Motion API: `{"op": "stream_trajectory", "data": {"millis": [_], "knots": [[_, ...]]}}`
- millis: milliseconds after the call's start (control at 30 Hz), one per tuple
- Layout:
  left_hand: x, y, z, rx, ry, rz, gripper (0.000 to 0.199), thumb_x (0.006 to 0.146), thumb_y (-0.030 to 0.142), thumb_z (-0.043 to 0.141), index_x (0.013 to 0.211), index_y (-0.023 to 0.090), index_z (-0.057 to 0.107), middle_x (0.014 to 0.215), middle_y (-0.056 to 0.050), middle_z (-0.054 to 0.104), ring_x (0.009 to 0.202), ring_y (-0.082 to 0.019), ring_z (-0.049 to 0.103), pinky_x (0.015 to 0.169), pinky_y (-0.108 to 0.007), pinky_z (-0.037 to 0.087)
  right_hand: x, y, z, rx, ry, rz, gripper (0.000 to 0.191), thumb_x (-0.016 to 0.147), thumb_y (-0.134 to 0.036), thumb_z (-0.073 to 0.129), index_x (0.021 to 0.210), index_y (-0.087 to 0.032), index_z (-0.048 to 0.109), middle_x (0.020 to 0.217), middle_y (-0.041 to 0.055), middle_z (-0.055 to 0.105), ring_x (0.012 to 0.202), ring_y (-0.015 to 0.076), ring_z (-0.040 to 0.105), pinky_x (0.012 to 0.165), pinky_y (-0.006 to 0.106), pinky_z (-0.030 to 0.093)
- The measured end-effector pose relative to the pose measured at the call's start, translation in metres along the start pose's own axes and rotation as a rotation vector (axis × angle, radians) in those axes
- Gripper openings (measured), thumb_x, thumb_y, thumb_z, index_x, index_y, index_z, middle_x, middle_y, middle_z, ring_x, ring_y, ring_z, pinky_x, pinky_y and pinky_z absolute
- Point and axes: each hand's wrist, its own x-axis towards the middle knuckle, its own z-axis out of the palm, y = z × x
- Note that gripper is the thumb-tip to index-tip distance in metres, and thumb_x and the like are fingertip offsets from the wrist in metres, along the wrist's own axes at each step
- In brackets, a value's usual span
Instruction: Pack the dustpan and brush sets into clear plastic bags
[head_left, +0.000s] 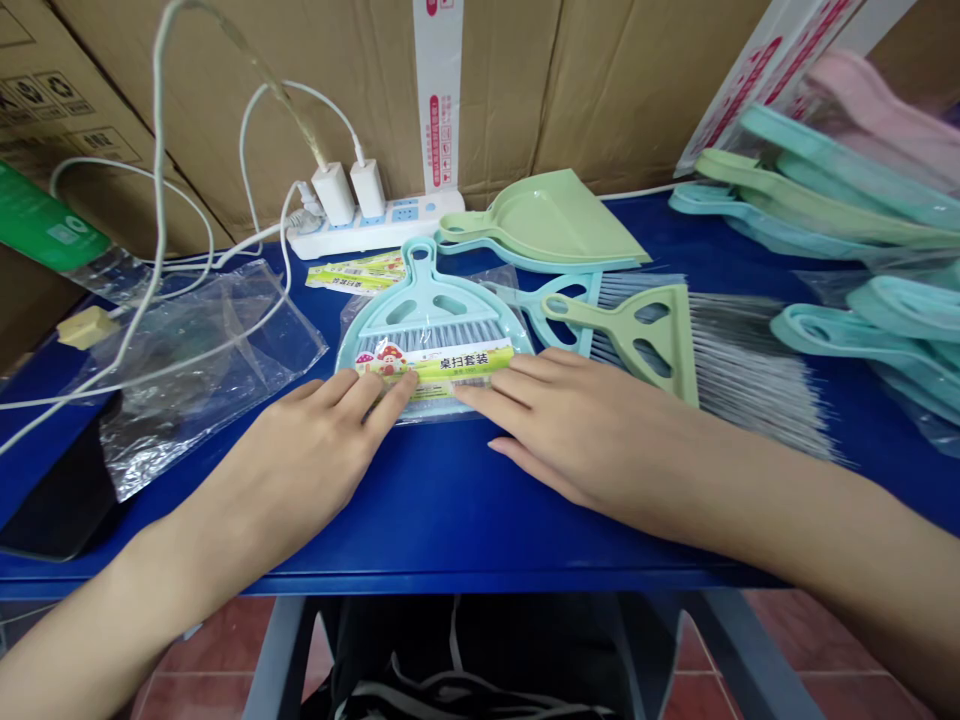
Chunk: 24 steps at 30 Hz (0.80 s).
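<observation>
A light-blue dustpan-and-brush set (pixel 427 288) in a clear plastic bag lies in front of me, handle pointing away. Across its near end is a yellow-green paper label (pixel 457 362) with a mushroom picture. My left hand (pixel 319 430) rests its fingertips on the label's left end and the bag's near edge. Fingers stretched out, my right hand (pixel 577 410) presses flat at the label's right end. Neither hand grips anything. Just right of the set lie a green brush (pixel 660 335) and a blue brush (pixel 544 305), partly overlapping; bristles reach toward my right forearm.
Behind are a green dustpan (pixel 544 215) on a blue one, spare labels (pixel 352 275) and a white power strip (pixel 405 222) with cables. An empty plastic bag (pixel 217 350) and black object (pixel 64 490) lie left. Bagged sets (pixel 847 200) pile up right on the blue table (pixel 450 510).
</observation>
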Motion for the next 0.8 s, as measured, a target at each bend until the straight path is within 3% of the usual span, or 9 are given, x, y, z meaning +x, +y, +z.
{"op": "stream_trajectory", "data": {"millis": [800], "knots": [[0.0007, -0.0022, -0.0033, -0.008, -0.049, 0.004, 0.050, 0.087, 0.001, 0.033, 0.130, 0.004, 0.058, 0.106, -0.018, 0.072, 0.090, -0.028, 0.070, 0.071, -0.040, 0.061, -0.0003, -0.0021, -0.0007, -0.017, -0.015, 0.004, 0.031, 0.099, -0.016, 0.044, 0.117, -0.006, 0.067, 0.097, 0.0136, 0.074, 0.088, 0.0235, 0.066, 0.074, 0.035, 0.049]]}}
